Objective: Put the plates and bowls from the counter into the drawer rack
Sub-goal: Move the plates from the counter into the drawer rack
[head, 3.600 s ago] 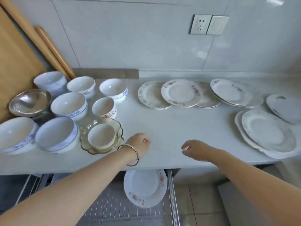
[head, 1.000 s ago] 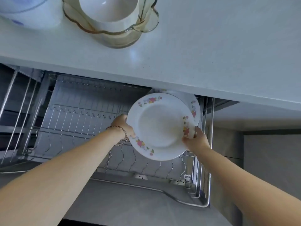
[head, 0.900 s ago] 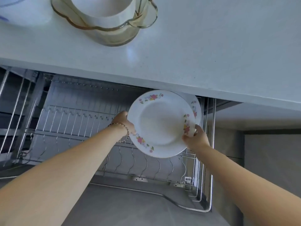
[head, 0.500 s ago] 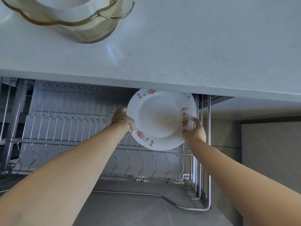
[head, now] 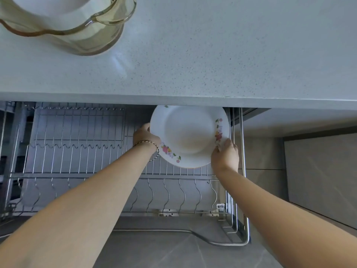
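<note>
**Head view.** A white round ceramic plate with a flowered rim [head: 188, 136] is held over the far right end of the steel wire drawer rack [head: 77, 151]. Its face is turned toward the viewer, and its far edge is hidden under the lip of the pale speckled bench [head: 212, 55].

The left hand [head: 144, 135] grips the plate's left rim, with its fingers out of sight behind the plate. The right hand [head: 225, 155] pinches the near right rim, digits curled over the edge. The plate thus lies between the two hands, neither being the nearer.

The rack's wavy upright wires [head: 166, 194] stand just below and nearer. Whether the plate's near edge rests between wires cannot be told.

Judged step: seating this plate, which calls for the rim to line up with a gap.

On the bench, far left, a scalloped amber glass bowl [head: 108, 29] holds a white bowl [head: 48, 4].
</note>
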`<action>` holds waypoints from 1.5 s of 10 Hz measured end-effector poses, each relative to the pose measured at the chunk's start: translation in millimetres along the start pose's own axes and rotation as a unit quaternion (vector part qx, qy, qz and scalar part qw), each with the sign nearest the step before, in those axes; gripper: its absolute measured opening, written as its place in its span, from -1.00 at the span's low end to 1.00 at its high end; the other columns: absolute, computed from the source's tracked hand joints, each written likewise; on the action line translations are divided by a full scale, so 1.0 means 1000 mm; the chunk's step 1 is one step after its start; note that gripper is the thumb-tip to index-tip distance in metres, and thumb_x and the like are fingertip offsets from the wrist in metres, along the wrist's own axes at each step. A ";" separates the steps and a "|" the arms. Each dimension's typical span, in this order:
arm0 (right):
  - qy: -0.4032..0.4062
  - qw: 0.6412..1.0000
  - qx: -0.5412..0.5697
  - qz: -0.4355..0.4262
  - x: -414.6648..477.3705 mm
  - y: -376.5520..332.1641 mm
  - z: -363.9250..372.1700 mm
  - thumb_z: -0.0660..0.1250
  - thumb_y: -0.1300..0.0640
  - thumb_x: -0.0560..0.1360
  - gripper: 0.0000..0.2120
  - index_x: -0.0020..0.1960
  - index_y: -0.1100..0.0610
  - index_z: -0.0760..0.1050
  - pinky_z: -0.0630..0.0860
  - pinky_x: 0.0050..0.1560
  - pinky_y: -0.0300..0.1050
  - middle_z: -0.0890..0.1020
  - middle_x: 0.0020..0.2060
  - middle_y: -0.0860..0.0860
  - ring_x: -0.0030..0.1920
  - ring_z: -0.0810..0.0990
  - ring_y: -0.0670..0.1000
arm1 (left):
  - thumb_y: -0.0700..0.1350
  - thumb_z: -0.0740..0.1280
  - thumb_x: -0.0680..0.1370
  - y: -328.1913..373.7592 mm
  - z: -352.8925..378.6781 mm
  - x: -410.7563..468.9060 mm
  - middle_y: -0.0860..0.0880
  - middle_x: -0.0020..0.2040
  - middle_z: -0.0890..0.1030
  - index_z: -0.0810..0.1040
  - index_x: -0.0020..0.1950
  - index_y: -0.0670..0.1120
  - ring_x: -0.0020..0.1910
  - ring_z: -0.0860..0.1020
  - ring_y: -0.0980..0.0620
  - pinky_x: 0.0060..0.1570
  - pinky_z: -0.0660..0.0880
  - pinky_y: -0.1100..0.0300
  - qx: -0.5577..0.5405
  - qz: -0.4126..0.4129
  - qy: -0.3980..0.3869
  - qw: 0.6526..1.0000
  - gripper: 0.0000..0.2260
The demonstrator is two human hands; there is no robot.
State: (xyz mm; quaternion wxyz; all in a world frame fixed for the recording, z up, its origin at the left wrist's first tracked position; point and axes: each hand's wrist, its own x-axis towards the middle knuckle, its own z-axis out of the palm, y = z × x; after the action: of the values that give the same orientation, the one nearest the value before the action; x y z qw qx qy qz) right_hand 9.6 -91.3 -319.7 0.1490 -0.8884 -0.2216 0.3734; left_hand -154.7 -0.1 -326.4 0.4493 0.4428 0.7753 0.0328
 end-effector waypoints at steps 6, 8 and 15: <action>-0.233 0.942 -0.238 -0.031 -0.030 -0.005 -0.039 0.10 0.23 0.56 -0.68 0.27 0.28 0.41 0.43 0.07 -0.10 0.54 0.19 0.21 0.21 0.51 0.21 | -0.19 0.16 0.56 -0.002 -0.016 -0.078 -0.13 -0.03 0.53 0.47 0.07 -0.10 -0.07 0.53 -0.06 -0.21 0.50 0.15 0.046 -0.127 -0.180 0.974 -0.86; -0.279 0.859 -0.401 -0.154 -0.075 -0.035 -0.129 0.11 0.15 0.56 -0.67 0.26 0.24 0.45 0.44 0.19 -0.06 0.53 0.23 0.14 0.26 0.50 0.15 | -0.28 0.21 0.55 0.063 -0.055 -0.159 -0.02 -0.17 0.46 0.47 0.30 -0.24 -0.06 0.42 0.00 0.03 0.50 0.17 0.222 0.035 -0.200 0.954 -0.68; -0.154 0.810 -0.422 -0.377 -0.051 -0.133 -0.417 0.14 0.08 0.57 -0.64 0.35 0.08 0.40 0.32 0.37 -0.05 0.41 0.38 0.00 0.39 0.37 0.05 | -0.22 0.11 0.54 0.258 -0.068 -0.338 -0.06 -0.04 0.49 0.49 0.03 -0.11 -0.09 0.43 -0.07 -0.04 0.40 0.16 0.258 0.148 0.045 0.954 -0.81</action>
State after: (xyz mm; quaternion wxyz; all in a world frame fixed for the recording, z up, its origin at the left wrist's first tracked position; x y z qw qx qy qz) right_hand 244.3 -44.4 50.4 -0.1479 -0.6416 -0.6947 0.2897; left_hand 34.1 -62.7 55.5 0.2750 0.6514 0.7024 -0.0821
